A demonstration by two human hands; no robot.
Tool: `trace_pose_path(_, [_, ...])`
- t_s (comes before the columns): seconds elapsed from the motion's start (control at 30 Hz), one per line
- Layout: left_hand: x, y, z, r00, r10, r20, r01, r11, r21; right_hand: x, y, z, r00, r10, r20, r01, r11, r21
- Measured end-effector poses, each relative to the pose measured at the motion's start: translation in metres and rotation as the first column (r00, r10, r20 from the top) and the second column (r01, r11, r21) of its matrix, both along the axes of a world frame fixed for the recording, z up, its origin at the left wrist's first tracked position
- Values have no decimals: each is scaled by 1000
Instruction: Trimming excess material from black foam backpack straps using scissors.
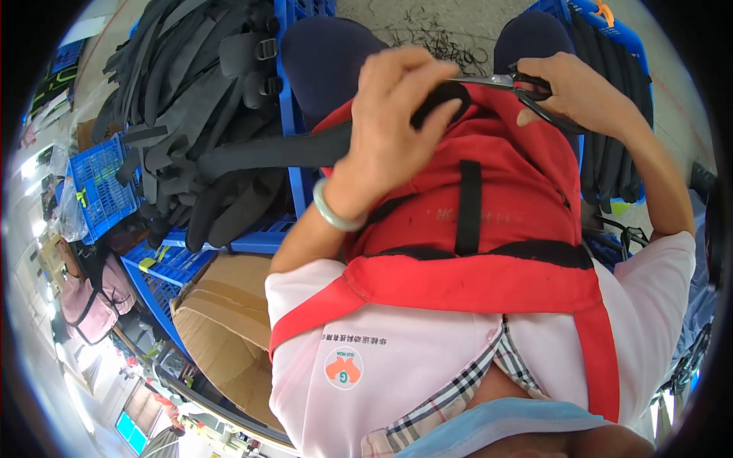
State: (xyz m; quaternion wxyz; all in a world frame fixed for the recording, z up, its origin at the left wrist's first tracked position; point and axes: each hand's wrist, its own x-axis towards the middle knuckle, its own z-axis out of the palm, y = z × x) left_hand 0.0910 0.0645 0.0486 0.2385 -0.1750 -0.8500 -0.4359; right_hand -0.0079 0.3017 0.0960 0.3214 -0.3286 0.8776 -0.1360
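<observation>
My left hand [389,122], with a pale bangle at the wrist, grips a black padded strap [267,154]. The strap runs in from the left, and its curled end shows between my thumb and fingers over my lap. My right hand [576,95] holds a pair of scissors [533,95] by the dark handles. Their metal blades point left and reach close to my left fingertips. Where the blades meet the strap is partly hidden by the left fingers, which look slightly blurred. Beneath both hands lies a red apron [511,206] with a black band.
A heap of black straps [183,99], some with buckles, fills a blue crate [286,114] at my left. More dark straps [618,114] hang in another blue crate [635,49] at my right. Black offcuts [439,42] litter the floor ahead. A cardboard box [229,328] stands at lower left.
</observation>
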Motion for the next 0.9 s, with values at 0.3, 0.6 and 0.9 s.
trace_pose_path(0.3, [50, 14, -29, 481, -830, 282, -474, 24, 880, 16, -10, -25, 996, -85, 27, 88, 985, -146])
trace_pose_path(0.6, [63, -2, -62, 469, -821, 325, -642, -64, 764, 24, -14, -49, 986, -130, 106, 151, 962, -227])
trace_pose_path(0.9, [56, -2, -58, 678, -618, 397, -576, -113, 809, 38, -25, -62, 981, -89, 172, 145, 926, -349])
